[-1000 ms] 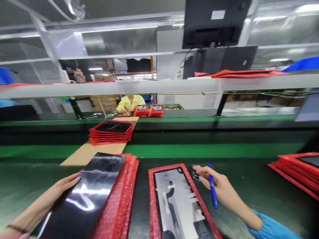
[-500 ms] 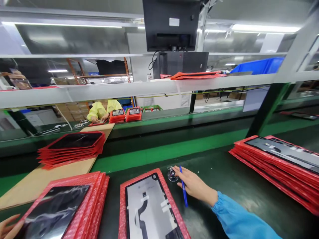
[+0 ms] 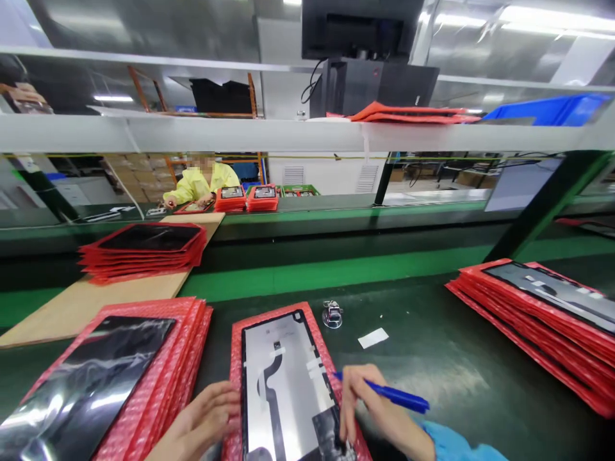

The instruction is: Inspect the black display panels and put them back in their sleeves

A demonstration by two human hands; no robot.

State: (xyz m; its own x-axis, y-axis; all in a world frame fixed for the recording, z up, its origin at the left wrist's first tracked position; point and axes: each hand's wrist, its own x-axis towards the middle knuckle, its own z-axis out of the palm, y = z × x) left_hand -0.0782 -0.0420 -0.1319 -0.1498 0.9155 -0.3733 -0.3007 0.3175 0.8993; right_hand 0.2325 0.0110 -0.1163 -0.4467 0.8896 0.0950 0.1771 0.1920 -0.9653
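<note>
1. Stack position: the stack of red bubble-wrap sleeves [image 3: 158, 358], with a black panel [image 3: 91, 384] on top, lies just outside your left hand [image 3: 202, 416]. You no longer touch it; half a second ago your fingers were at its near corner.
2. Left side: your left hand has crossed to the centre sleeve [image 3: 236, 365] and rests on its left border. The fingers are loosely curled together and pinch nothing.
3. Panel position: the grey panel [image 3: 288, 384] lies in the centre sleeve, between your two hands.
4. Right side: your right hand [image 3: 372, 406] has drawn back from the small clear fixture [image 3: 332, 315], which now sits well beyond your fingertips. The fingertips press on the panel's near right edge, and the blue pen [image 3: 398, 398] is clamped between the fingers, pointing outward.
5. Mat: a white slip [image 3: 373, 337] shows on the green mat [image 3: 456, 371] beyond your right hand, near the fixture.
6. Judgement: both hands bracket the panel, so the work has passed from the fixture to it.
</note>
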